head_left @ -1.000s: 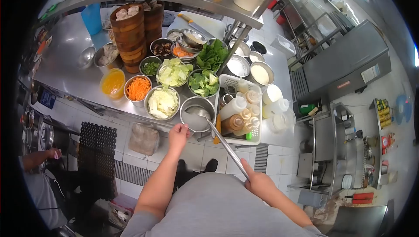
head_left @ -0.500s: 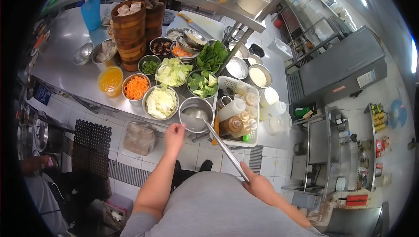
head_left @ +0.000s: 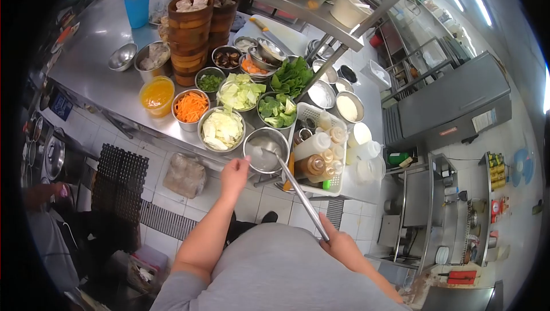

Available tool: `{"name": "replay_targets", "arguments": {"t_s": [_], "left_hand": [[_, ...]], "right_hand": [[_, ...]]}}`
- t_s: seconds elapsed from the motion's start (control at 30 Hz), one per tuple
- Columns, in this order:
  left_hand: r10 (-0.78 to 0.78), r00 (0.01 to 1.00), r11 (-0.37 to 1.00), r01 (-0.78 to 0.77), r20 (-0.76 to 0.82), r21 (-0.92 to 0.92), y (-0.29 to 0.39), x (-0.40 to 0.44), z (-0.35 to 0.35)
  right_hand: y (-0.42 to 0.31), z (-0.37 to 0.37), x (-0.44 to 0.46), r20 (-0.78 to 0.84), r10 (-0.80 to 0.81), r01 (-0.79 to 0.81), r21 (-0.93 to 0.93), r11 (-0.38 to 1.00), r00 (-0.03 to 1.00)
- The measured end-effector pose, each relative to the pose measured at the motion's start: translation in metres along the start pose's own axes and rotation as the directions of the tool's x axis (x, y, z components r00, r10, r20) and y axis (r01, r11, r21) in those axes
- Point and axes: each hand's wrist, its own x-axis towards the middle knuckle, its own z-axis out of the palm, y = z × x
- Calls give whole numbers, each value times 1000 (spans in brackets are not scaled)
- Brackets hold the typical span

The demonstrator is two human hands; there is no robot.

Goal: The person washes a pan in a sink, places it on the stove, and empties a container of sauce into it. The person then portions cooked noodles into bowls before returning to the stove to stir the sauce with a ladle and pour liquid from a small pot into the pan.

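gripping a ladle (head_left: pixel 303 197) in the right hand (head_left: pixel 340 245), dipped into a pot (head_left: pixel 255 141) between cabbage (head_left: pixel 222 129) and bottles (head_left: pixel 312 153); bunching the left hand (head_left: pixel 234 177) by its rim, cannot tell whether grasping.

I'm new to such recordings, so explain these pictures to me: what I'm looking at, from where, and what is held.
There is no machine here, just a person's bare hands. Every picture comes from one camera worn on that person's head, looking forward and down. The right hand holds a ladle by its long handle, its far end inside the pot. The left hand is at the pot's rim; whether it grips is unclear. On the metal table are carrots, cabbage, broccoli, bottles and wooden steamers.
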Motion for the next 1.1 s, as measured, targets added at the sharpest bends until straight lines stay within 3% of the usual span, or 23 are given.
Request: {"name": "replay_targets", "arguments": {"t_s": [0.07,0.1,0.2,0.37,0.43,0.5,0.53,0.6,0.67,0.87,0.93,0.97,1.03,1.1], "left_hand": [[19,980,973,-65,200,223,5,-14,1],[11,972,997,-29,234,73,5,-15,5],[-18,968,999,7,250,45,11,-14,8],[74,992,997,-72,102,-30,6,6,7],[86,995,995,-84,42,-62,8,8,7],[65,994,998,-63,-85,28,11,2,5],[63,994,998,-60,-85,27,13,-5,5],[1,986,996,-15,164,84,17,-23,7],[-20,984,998,9,176,62,11,-22,15],[62,988,998,-64,140,12,2,-8,18],[61,997,998,-60,37,-9,3,-5,19],[60,997,998,-60,39,-7,2,-5,18],[103,989,995,-104,-105,-6,8,-11,16],[104,994,993,-102,-37,52,2,-15,18]], "right_hand": [[-10,-3,4,-17,22,-23,-18,1000,1000],[-14,-6,8,-1,60,-60,-57,997,998],[-14,-7,9,21,73,-71,-92,993,997],[4,-1,2,66,19,-15,-56,998,998],[10,2,-1,-2,-51,51,74,996,999],[6,-2,1,7,-30,30,51,998,1000],[2,-2,-1,21,4,-5,41,999,1000],[-15,-12,5,49,75,-75,-15,997,996],[-19,-17,9,70,147,-142,-67,988,987],[8,-11,5,125,26,-26,-2,1000,992],[8,-13,1,114,17,-29,106,994,993],[6,-16,-1,114,19,-31,109,994,993],[2,-22,-3,84,41,-47,70,996,996],[4,-22,7,66,32,-36,49,998,997]]}}
